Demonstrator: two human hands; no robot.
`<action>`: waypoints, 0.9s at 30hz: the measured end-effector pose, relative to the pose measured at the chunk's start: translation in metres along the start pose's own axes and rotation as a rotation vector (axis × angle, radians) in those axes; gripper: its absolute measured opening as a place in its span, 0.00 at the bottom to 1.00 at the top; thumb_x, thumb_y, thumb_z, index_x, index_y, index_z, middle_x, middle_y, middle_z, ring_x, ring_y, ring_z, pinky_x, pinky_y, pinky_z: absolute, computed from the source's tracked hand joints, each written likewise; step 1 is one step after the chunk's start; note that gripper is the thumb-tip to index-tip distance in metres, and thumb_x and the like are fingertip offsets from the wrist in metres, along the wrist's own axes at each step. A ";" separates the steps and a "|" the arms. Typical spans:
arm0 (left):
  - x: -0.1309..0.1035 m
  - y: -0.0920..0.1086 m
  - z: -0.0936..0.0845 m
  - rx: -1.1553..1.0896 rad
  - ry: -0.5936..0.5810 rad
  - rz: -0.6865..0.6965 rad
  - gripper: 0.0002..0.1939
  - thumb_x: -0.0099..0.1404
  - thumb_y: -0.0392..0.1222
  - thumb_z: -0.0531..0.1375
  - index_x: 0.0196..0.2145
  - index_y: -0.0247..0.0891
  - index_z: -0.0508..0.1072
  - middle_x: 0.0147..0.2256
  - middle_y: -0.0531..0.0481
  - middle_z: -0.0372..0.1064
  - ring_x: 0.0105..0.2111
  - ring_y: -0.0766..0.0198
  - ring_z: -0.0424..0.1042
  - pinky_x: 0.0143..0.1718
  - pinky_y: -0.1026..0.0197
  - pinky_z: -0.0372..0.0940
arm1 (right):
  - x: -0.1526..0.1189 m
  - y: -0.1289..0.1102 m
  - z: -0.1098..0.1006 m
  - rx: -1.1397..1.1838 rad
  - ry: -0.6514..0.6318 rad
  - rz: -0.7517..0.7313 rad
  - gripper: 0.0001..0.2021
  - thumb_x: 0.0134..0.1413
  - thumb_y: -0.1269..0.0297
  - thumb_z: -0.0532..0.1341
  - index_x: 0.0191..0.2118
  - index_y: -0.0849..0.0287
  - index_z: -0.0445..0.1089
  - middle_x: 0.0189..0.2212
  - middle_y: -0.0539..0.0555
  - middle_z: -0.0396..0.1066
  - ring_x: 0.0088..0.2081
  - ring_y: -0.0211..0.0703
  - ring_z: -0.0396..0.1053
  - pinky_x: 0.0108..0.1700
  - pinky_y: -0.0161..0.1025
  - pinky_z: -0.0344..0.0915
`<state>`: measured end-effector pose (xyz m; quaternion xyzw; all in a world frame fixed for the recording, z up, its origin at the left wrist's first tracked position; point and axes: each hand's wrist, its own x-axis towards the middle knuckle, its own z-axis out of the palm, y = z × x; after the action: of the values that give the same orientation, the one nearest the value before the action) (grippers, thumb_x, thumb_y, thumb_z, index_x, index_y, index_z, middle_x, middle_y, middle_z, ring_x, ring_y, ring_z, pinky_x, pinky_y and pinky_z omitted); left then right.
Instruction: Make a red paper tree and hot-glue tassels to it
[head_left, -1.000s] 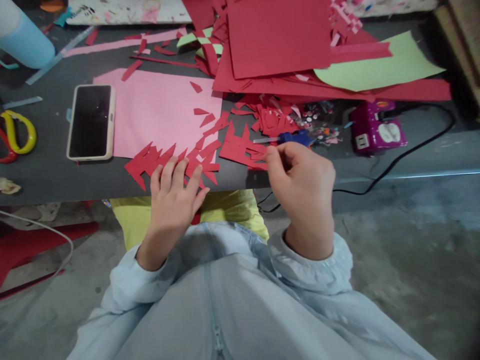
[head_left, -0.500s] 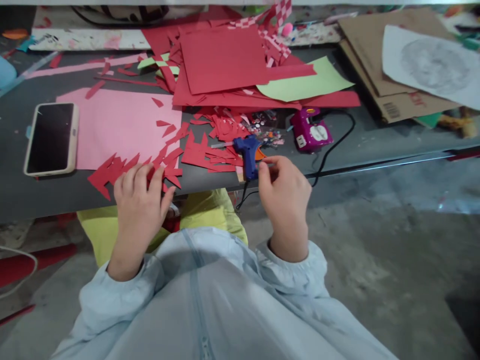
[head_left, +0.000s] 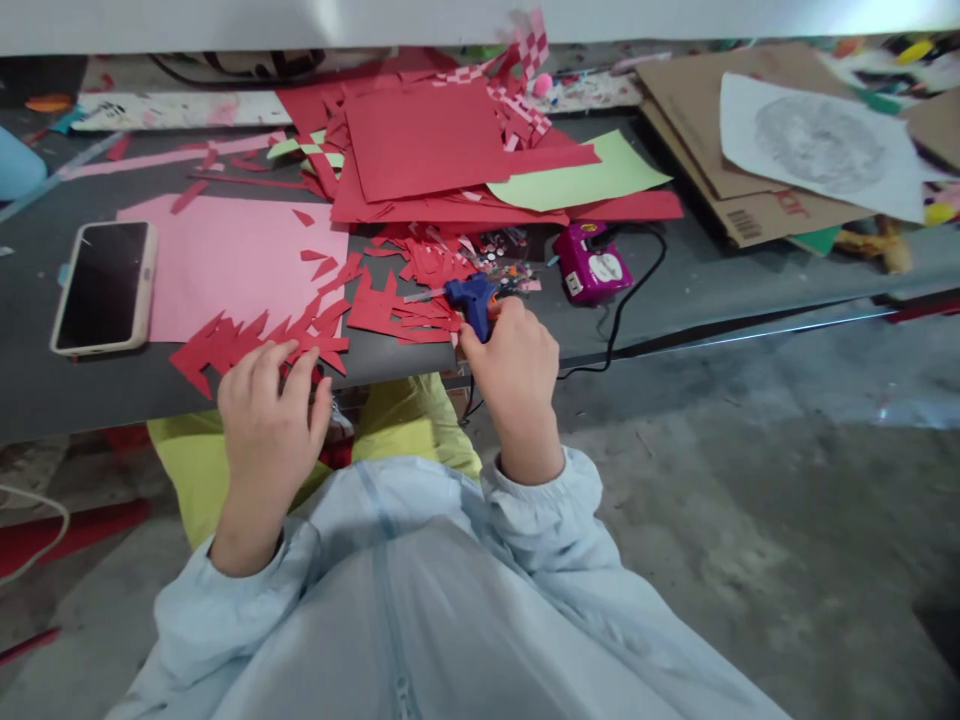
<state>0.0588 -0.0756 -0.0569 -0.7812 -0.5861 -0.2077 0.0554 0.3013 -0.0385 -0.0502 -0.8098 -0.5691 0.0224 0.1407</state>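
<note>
My right hand point(head_left: 516, 355) is closed round the handle of a blue glue gun point(head_left: 471, 297), whose nozzle points left over cut red strips point(head_left: 424, 322). My left hand point(head_left: 271, 415) lies at the table's front edge with its fingers spread, the fingertips on jagged red paper pieces point(head_left: 232, 338). Those pieces overlap the lower edge of a pink sheet point(head_left: 240, 250). Small beads point(head_left: 510, 262) in clear packets lie behind the glue gun. To the right of them is a purple device point(head_left: 594, 268) with a black cable.
A phone point(head_left: 105, 288) lies at the left on the grey table point(head_left: 720, 285). Behind are stacked red sheets point(head_left: 427, 140) and a light green sheet point(head_left: 585, 175). Cardboard point(head_left: 690, 120) with a printed white sheet point(head_left: 821, 140) is at the back right. A white edge point(head_left: 480, 22) crosses the top.
My right hand has moved left and taken hold of the glue gun, which now tilts slightly. My left hand stays by the red pieces. The camera view has shifted a little.
</note>
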 end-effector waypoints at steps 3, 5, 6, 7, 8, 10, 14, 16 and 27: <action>0.000 0.004 0.001 0.006 -0.001 0.020 0.18 0.69 0.43 0.56 0.54 0.36 0.74 0.53 0.34 0.70 0.56 0.43 0.66 0.56 0.42 0.59 | 0.001 -0.001 0.000 -0.007 -0.008 0.005 0.12 0.60 0.62 0.57 0.46 0.64 0.68 0.38 0.64 0.74 0.40 0.55 0.72 0.42 0.46 0.64; 0.000 0.006 0.001 0.012 0.005 0.033 0.18 0.69 0.42 0.56 0.53 0.36 0.74 0.53 0.34 0.70 0.56 0.43 0.66 0.55 0.43 0.59 | 0.001 0.001 -0.001 -0.001 -0.009 -0.004 0.13 0.60 0.64 0.57 0.47 0.66 0.69 0.38 0.65 0.74 0.41 0.55 0.72 0.43 0.47 0.64; 0.000 0.007 0.002 0.009 0.008 0.036 0.18 0.68 0.42 0.57 0.53 0.36 0.74 0.53 0.35 0.70 0.56 0.44 0.66 0.56 0.43 0.60 | 0.000 0.002 -0.001 0.010 -0.001 -0.012 0.14 0.60 0.64 0.56 0.48 0.66 0.69 0.39 0.65 0.74 0.41 0.55 0.72 0.44 0.48 0.64; 0.000 0.007 0.002 0.006 0.012 0.038 0.17 0.68 0.42 0.57 0.53 0.36 0.74 0.53 0.35 0.70 0.56 0.44 0.67 0.56 0.44 0.60 | 0.000 0.003 -0.001 0.023 0.013 -0.018 0.15 0.60 0.64 0.56 0.49 0.66 0.69 0.39 0.65 0.74 0.42 0.56 0.72 0.45 0.48 0.64; 0.000 0.008 0.003 0.002 0.014 0.040 0.17 0.68 0.42 0.57 0.53 0.37 0.74 0.53 0.36 0.70 0.56 0.45 0.67 0.56 0.44 0.60 | -0.001 0.005 -0.001 0.039 0.032 -0.022 0.16 0.60 0.65 0.56 0.50 0.67 0.69 0.40 0.66 0.74 0.43 0.56 0.72 0.46 0.48 0.65; 0.000 0.008 0.003 0.007 0.017 0.048 0.18 0.68 0.42 0.56 0.53 0.37 0.74 0.53 0.36 0.71 0.55 0.45 0.67 0.55 0.44 0.60 | -0.003 0.011 0.000 0.079 0.080 -0.023 0.18 0.59 0.64 0.55 0.52 0.67 0.69 0.41 0.66 0.74 0.44 0.56 0.72 0.47 0.49 0.65; 0.000 0.009 0.004 0.032 -0.001 0.068 0.18 0.69 0.41 0.55 0.54 0.35 0.73 0.52 0.34 0.71 0.55 0.44 0.67 0.54 0.43 0.62 | -0.007 0.028 0.004 0.215 0.192 -0.041 0.20 0.59 0.60 0.56 0.53 0.63 0.70 0.42 0.64 0.75 0.44 0.55 0.72 0.48 0.51 0.67; 0.000 0.009 0.004 0.017 -0.011 0.059 0.19 0.69 0.41 0.55 0.54 0.35 0.73 0.53 0.33 0.70 0.55 0.44 0.67 0.54 0.42 0.61 | -0.008 0.038 0.006 0.317 0.246 -0.030 0.20 0.59 0.56 0.57 0.53 0.60 0.70 0.42 0.62 0.76 0.43 0.53 0.73 0.47 0.52 0.68; -0.001 0.006 0.004 0.007 0.036 0.053 0.18 0.68 0.40 0.56 0.53 0.35 0.74 0.52 0.36 0.71 0.54 0.46 0.67 0.55 0.45 0.61 | -0.005 0.069 0.004 1.023 0.278 0.036 0.26 0.55 0.45 0.62 0.54 0.56 0.73 0.41 0.58 0.75 0.40 0.49 0.75 0.46 0.53 0.72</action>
<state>0.0655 -0.0770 -0.0603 -0.7923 -0.5649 -0.2180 0.0744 0.3622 -0.0642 -0.0723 -0.6427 -0.4473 0.1921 0.5916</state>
